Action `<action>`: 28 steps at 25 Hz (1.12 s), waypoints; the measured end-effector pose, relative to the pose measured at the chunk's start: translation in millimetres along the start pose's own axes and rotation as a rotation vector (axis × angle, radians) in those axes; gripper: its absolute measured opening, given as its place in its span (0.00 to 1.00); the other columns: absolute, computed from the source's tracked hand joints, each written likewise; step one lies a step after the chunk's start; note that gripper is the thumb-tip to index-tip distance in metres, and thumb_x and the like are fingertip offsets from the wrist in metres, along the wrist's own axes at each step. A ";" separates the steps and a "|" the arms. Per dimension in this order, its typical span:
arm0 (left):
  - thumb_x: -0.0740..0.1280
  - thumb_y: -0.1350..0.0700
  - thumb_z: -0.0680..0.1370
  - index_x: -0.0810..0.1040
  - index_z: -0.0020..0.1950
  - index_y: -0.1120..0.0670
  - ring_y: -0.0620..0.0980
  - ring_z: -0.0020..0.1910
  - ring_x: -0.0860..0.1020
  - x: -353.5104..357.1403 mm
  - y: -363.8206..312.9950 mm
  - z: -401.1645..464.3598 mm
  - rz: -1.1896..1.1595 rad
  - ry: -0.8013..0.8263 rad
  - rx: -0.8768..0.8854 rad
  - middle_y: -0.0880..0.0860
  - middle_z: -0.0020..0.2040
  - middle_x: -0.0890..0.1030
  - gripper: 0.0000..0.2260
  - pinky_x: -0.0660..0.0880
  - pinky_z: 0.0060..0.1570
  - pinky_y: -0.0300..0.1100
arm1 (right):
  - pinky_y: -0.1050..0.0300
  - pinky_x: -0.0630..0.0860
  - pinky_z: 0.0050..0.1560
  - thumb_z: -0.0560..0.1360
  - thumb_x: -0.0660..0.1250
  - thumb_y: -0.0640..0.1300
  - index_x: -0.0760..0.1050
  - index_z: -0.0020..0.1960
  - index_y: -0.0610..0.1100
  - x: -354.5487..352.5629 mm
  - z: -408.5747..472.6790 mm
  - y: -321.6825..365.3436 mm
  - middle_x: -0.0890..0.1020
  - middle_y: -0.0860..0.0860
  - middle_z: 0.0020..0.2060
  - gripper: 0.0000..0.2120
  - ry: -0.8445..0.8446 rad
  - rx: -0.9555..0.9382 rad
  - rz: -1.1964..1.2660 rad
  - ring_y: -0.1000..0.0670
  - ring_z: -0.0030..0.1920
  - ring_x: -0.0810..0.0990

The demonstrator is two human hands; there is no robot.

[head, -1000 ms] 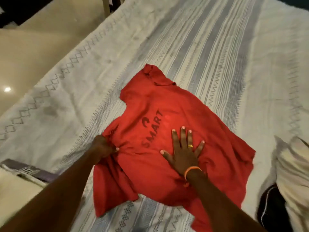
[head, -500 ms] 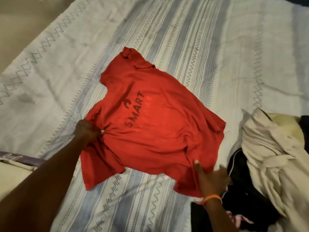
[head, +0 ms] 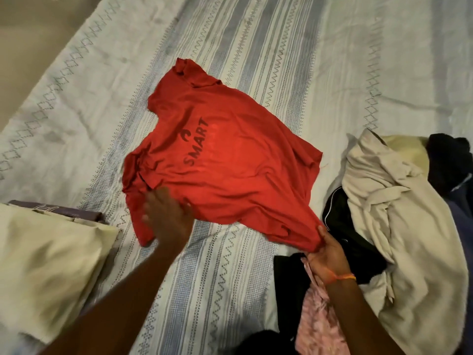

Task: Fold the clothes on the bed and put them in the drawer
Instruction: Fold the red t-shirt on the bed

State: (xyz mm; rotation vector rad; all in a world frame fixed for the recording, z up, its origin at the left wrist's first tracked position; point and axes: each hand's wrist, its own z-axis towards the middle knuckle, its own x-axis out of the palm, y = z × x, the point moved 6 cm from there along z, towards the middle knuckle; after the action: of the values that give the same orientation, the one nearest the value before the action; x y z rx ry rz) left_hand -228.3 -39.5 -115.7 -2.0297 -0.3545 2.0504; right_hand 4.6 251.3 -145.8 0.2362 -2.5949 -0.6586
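A red T-shirt printed "SMART" lies spread on the striped bedspread, collar pointing away from me. My right hand pinches the shirt's near right hem corner and lifts it slightly. My left hand lies blurred over the shirt's near left part by the sleeve, fingers spread flat. A pile of other clothes lies at the right: a cream garment, black pieces and a pink one.
A pale yellow pillow sits at the near left with a purple folded item behind it. The bed's left edge and the floor show at the top left. A dark blue garment lies at the far right.
My left hand let go of the shirt's left sleeve area and slid right onto the fabric. My right hand went from pressing the shirt's middle to pinching the hem corner. The view shifted right.
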 end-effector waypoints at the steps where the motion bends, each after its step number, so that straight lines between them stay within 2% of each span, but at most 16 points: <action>1: 0.61 0.45 0.74 0.70 0.58 0.61 0.63 0.52 0.74 8.7 -23.9 -25.0 -0.156 0.084 0.195 0.65 0.56 0.74 0.22 0.73 0.49 0.56 | 0.49 0.83 0.41 0.73 0.66 0.46 0.76 0.61 0.42 -4.3 -2.1 5.1 0.86 0.45 0.48 0.18 0.000 -0.014 -0.039 0.47 0.43 0.85; 2: 0.60 0.45 0.75 0.72 0.54 0.58 0.60 0.49 0.75 18.7 -44.4 -48.6 -0.318 0.206 0.323 0.61 0.52 0.75 0.18 0.75 0.47 0.55 | 0.50 0.82 0.38 0.72 0.67 0.48 0.76 0.61 0.42 -9.2 -3.9 9.3 0.86 0.46 0.44 0.19 -0.009 -0.022 -0.105 0.46 0.37 0.84; 4: 0.63 0.45 0.74 0.73 0.51 0.53 0.53 0.46 0.75 34.6 -85.1 -90.4 -0.500 0.464 0.401 0.53 0.49 0.75 0.13 0.76 0.45 0.51 | 0.53 0.79 0.33 0.75 0.67 0.44 0.76 0.59 0.41 -10.0 -8.4 13.4 0.84 0.46 0.38 0.14 0.008 -0.022 -0.200 0.48 0.31 0.81; 6: 0.71 0.44 0.70 0.73 0.53 0.51 0.48 0.49 0.75 47.4 -123.1 -129.7 -0.485 0.665 0.446 0.49 0.51 0.75 0.18 0.76 0.48 0.49 | 0.54 0.79 0.38 0.75 0.64 0.37 0.77 0.55 0.40 -5.0 -9.4 7.4 0.84 0.45 0.42 0.09 0.051 0.005 -0.185 0.46 0.40 0.83; 8: 0.75 0.42 0.65 0.72 0.58 0.49 0.47 0.51 0.76 56.1 -147.8 -156.9 -0.471 0.757 0.405 0.48 0.53 0.76 0.26 0.75 0.48 0.46 | 0.52 0.77 0.41 0.72 0.65 0.38 0.77 0.51 0.40 11.4 -18.0 -3.1 0.84 0.44 0.42 0.08 0.144 0.086 -0.174 0.45 0.42 0.82; 10: 0.73 0.45 0.69 0.71 0.58 0.49 0.47 0.47 0.78 61.3 -156.8 -160.0 -0.589 0.727 0.247 0.49 0.49 0.79 0.22 0.76 0.44 0.46 | 0.52 0.76 0.44 0.75 0.64 0.43 0.79 0.50 0.39 25.8 -26.1 -11.6 0.84 0.44 0.40 0.10 0.255 0.154 -0.266 0.47 0.40 0.83; 12: 0.68 0.56 0.74 0.74 0.58 0.50 0.48 0.45 0.81 67.8 -152.4 -154.6 -0.701 0.686 0.095 0.50 0.46 0.82 0.13 0.78 0.45 0.48 | 0.52 0.77 0.45 0.79 0.63 0.45 0.79 0.51 0.38 28.2 -22.1 -9.0 0.83 0.43 0.43 0.12 0.230 0.083 -0.522 0.48 0.39 0.82; 13: 0.65 0.61 0.75 0.76 0.57 0.53 0.51 0.45 0.81 70.3 -147.1 -148.8 -0.700 0.633 0.036 0.52 0.46 0.83 0.12 0.77 0.45 0.48 | 0.53 0.77 0.41 0.79 0.63 0.43 0.80 0.51 0.38 26.2 -13.4 -1.1 0.83 0.42 0.43 0.10 0.157 -0.018 -0.653 0.47 0.37 0.82; 15: 0.62 0.64 0.76 0.79 0.53 0.58 0.55 0.46 0.79 74.8 -128.0 -133.8 -0.661 0.517 -0.117 0.56 0.47 0.82 0.09 0.73 0.45 0.46 | 0.54 0.76 0.38 0.77 0.63 0.36 0.80 0.47 0.40 17.4 9.3 30.1 0.84 0.42 0.40 0.07 -0.122 -0.306 -0.905 0.44 0.36 0.82; 17: 0.61 0.63 0.79 0.78 0.55 0.59 0.53 0.46 0.76 75.9 -113.8 -126.1 -0.647 0.498 -0.277 0.56 0.49 0.81 0.09 0.67 0.45 0.42 | 0.54 0.74 0.48 0.74 0.62 0.32 0.79 0.51 0.39 25.3 30.0 62.7 0.83 0.41 0.46 0.10 -0.306 -0.569 -1.137 0.40 0.48 0.81; 18: 0.60 0.61 0.80 0.77 0.56 0.59 0.53 0.46 0.75 78.1 -112.2 -126.1 -0.656 0.524 -0.301 0.54 0.50 0.80 0.09 0.66 0.45 0.41 | 0.54 0.72 0.53 0.72 0.62 0.31 0.77 0.56 0.37 35.4 43.8 74.9 0.81 0.39 0.52 0.14 -0.296 -0.678 -1.263 0.39 0.54 0.78; 20: 0.63 0.54 0.79 0.77 0.54 0.58 0.54 0.44 0.78 81.7 -116.2 -126.7 -0.663 0.540 -0.235 0.54 0.47 0.81 0.09 0.70 0.43 0.43 | 0.46 0.69 0.61 0.70 0.63 0.33 0.70 0.67 0.37 64.5 76.8 92.4 0.73 0.38 0.63 0.24 -0.210 -0.837 -1.555 0.35 0.61 0.72; 22: 0.67 0.48 0.76 0.75 0.54 0.57 0.53 0.43 0.80 84.8 -124.9 -128.2 -0.656 0.524 -0.118 0.54 0.45 0.81 0.14 0.75 0.44 0.45 | 0.40 0.68 0.62 0.70 0.65 0.38 0.64 0.74 0.44 92.0 109.6 111.6 0.66 0.39 0.71 0.32 -0.204 -0.935 -1.887 0.35 0.64 0.69; 23: 0.69 0.48 0.76 0.74 0.55 0.56 0.51 0.44 0.79 86.2 -129.6 -128.9 -0.637 0.524 -0.062 0.52 0.47 0.81 0.15 0.76 0.45 0.43 | 0.40 0.69 0.60 0.71 0.66 0.39 0.65 0.74 0.49 103.9 124.0 120.7 0.66 0.41 0.71 0.32 -0.188 -0.963 -2.023 0.35 0.63 0.69; 25: 0.72 0.51 0.74 0.72 0.58 0.56 0.47 0.46 0.78 84.9 -136.1 -127.3 -0.589 0.501 0.014 0.50 0.49 0.80 0.18 0.74 0.45 0.40 | 0.42 0.71 0.56 0.73 0.64 0.38 0.73 0.67 0.51 119.9 145.9 131.6 0.75 0.42 0.61 0.24 -0.035 -1.001 -2.157 0.35 0.57 0.74; 28: 0.72 0.57 0.73 0.72 0.55 0.55 0.52 0.41 0.80 76.3 -136.5 -120.0 -0.525 0.420 0.026 0.52 0.44 0.81 0.14 0.73 0.39 0.43 | 0.43 0.75 0.50 0.75 0.63 0.38 0.80 0.59 0.45 129.5 160.2 160.7 0.80 0.40 0.48 0.15 0.153 -0.967 -2.134 0.35 0.48 0.80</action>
State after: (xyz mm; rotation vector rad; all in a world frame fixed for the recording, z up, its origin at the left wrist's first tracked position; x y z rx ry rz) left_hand -109.7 115.5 -143.4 -2.0089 -0.6813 1.2839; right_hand -192.8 422.3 -143.6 2.3948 -0.5991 -2.0197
